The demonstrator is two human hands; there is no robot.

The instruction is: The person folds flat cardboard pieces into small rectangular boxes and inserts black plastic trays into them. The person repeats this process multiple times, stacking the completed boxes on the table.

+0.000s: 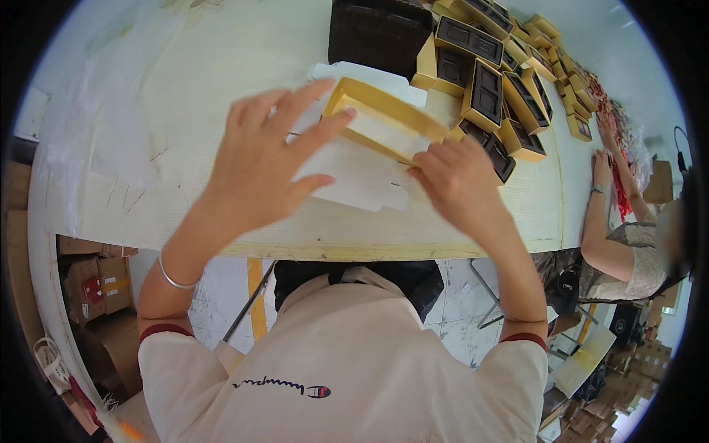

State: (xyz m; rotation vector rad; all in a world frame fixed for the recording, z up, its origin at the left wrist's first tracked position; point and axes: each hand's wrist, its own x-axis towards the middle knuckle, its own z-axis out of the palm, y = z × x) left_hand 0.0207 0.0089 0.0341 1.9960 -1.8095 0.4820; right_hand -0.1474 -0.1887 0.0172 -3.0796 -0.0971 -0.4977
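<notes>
A shallow gold cardboard box [391,109] with raised walls stands in front of me on the table, turned at a slant. My right hand [459,177] has its fingers closed on the box's right near corner. To the left of the box is my left hand [269,151], its fingers spread apart. Its index fingertip overlaps the box's left end; whether it touches the wall I cannot tell. Beneath the box lie flat white cardboard blanks [354,181], partly covered by the box and my hands.
A stack of black plastic trays [378,37] stands behind the box. Several gold boxes with black inserts [485,92] crowd the table's right back. At the far right another person's arm [602,214] reaches over red material [630,177]. Clear plastic film [92,125] lies at left.
</notes>
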